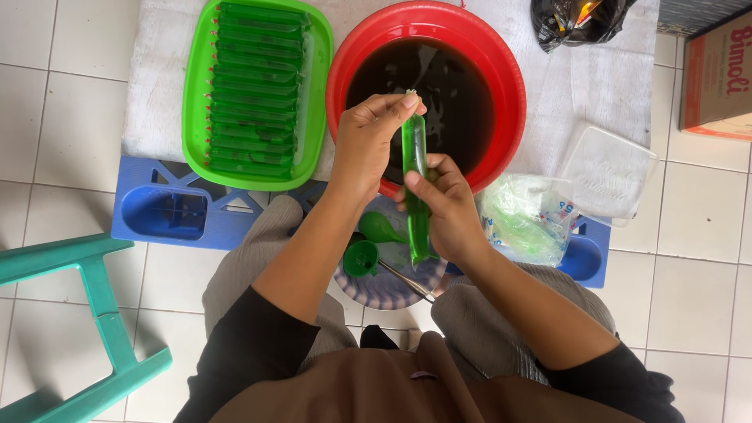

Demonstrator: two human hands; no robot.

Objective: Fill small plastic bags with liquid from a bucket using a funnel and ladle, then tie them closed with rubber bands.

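A: What does each hand have?

B: The left hand [368, 141] pinches the top end of a long green filled tube [416, 196], fingers closed on it. The right hand [442, 205] is wrapped around its middle. The tube hangs upright over the near rim of the red basin [501, 70] of dark liquid.

A: What lies around it?

B: A green tray [197, 102] of finished tubes sits to the left on the surface, a green funnel [362, 257] on a plate [392, 291] below, and a bag of empty sleeves [526, 219] to the right.

A: What might go wrong?

B: Probably a squeeze from the right hand while the top is unsealed, pushing liquid out onto the lap or floor. A slack pinch could also let the slippery plastic slide.
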